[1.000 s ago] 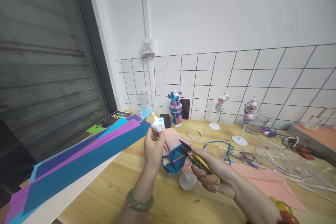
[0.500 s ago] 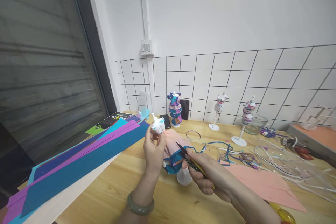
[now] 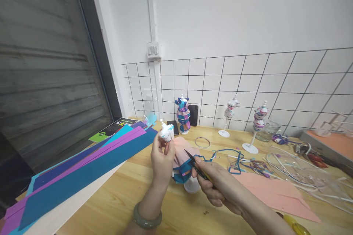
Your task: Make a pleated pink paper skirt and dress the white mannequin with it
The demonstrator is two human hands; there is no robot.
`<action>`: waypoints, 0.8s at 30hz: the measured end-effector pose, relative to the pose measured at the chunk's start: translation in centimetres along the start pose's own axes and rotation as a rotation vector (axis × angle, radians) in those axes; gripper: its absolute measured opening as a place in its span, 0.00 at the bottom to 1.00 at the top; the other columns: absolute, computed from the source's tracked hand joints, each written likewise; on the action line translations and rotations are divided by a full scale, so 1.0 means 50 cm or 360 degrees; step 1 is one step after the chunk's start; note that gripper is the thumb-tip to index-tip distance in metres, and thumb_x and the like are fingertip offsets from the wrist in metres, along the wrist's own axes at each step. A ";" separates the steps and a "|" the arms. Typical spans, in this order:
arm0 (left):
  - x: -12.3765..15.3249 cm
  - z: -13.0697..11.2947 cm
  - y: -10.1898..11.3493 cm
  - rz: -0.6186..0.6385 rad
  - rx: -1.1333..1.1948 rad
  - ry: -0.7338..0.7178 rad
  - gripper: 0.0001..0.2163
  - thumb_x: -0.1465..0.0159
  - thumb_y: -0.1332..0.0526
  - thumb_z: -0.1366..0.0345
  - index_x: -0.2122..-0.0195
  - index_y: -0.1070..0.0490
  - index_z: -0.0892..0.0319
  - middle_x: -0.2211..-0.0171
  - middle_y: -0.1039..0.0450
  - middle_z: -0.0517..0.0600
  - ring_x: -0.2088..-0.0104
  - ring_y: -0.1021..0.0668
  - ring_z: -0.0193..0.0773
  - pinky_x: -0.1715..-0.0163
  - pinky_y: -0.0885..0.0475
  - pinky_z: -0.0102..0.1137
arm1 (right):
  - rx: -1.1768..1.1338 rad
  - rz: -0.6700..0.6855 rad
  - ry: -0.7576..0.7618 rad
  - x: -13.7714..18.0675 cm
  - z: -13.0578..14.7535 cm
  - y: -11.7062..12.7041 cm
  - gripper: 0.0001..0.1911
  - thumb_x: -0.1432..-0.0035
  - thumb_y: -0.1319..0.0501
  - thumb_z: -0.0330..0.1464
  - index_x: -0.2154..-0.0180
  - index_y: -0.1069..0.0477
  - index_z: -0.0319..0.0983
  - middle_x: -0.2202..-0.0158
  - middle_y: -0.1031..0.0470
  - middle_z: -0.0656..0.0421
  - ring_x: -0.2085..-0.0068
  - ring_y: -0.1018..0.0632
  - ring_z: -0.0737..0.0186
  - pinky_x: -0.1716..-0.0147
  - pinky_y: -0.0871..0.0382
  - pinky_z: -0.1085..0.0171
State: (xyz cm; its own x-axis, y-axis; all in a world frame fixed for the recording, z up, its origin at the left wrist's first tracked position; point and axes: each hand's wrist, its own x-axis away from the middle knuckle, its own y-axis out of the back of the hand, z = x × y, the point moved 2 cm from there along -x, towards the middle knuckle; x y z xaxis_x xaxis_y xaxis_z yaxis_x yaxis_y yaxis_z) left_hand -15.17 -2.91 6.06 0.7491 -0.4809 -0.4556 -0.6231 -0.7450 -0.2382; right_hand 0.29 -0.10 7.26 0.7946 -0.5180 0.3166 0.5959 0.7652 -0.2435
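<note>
A small white dress form (image 3: 166, 132) leans in my left hand (image 3: 162, 158), whose fingers are closed around its waist. Below the waist hangs a pink paper skirt (image 3: 183, 148) with a blue layer (image 3: 182, 175) at its lower edge. My right hand (image 3: 211, 181) is closed on dark, pointed scissors (image 3: 192, 156) with some yellow on the handle. Their tips lie in front of the pink skirt, pointing up and left; whether they touch it I cannot tell. The white stand base (image 3: 192, 185) shows under the skirt.
Coloured paper sheets (image 3: 91, 176) lie at left. Behind stand a decorated dress form (image 3: 183, 115), two paler ones (image 3: 231, 109) (image 3: 260, 118), and phones (image 3: 193, 115). A wire ring (image 3: 202, 142), blue strips (image 3: 234, 154), pink paper (image 3: 275, 194) and clear tangled strips (image 3: 298, 169) lie rightward.
The view has shifted very slightly. Both hands keep their grips, and the scissors stay in nearly the same place before the skirt.
</note>
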 end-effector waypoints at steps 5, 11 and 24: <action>0.000 0.002 0.000 -0.0011 0.0027 -0.0010 0.20 0.43 0.39 0.64 0.49 0.35 0.59 0.55 0.28 0.54 0.54 0.26 0.40 0.57 0.31 0.27 | 0.0006 -0.0006 0.0030 -0.001 -0.002 0.000 0.20 0.34 0.55 0.42 0.72 0.37 0.38 0.88 0.52 0.72 0.89 0.56 0.78 0.92 0.57 0.78; 0.001 0.003 -0.001 -0.0013 0.0054 -0.0032 0.20 0.44 0.38 0.64 0.49 0.34 0.58 0.55 0.28 0.54 0.53 0.26 0.41 0.56 0.31 0.29 | -0.0008 -0.0035 0.0008 0.000 0.001 0.000 0.20 0.34 0.54 0.42 0.73 0.37 0.38 0.88 0.53 0.72 0.88 0.57 0.78 0.92 0.59 0.78; 0.003 -0.003 0.002 -0.0020 0.0086 -0.0010 0.19 0.43 0.38 0.63 0.50 0.34 0.58 0.57 0.28 0.53 0.54 0.25 0.41 0.57 0.31 0.29 | -0.0002 0.0006 -0.0105 0.012 0.013 0.000 0.22 0.34 0.56 0.42 0.73 0.35 0.37 0.87 0.47 0.70 0.89 0.53 0.79 0.92 0.57 0.78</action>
State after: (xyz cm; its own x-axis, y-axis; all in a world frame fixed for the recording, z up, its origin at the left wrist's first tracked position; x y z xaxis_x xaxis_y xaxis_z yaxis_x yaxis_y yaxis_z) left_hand -15.09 -3.12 6.10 0.7555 -0.4687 -0.4578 -0.6252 -0.7246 -0.2899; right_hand 0.71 -0.17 8.04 0.7874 -0.4890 0.3753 0.5933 0.7665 -0.2461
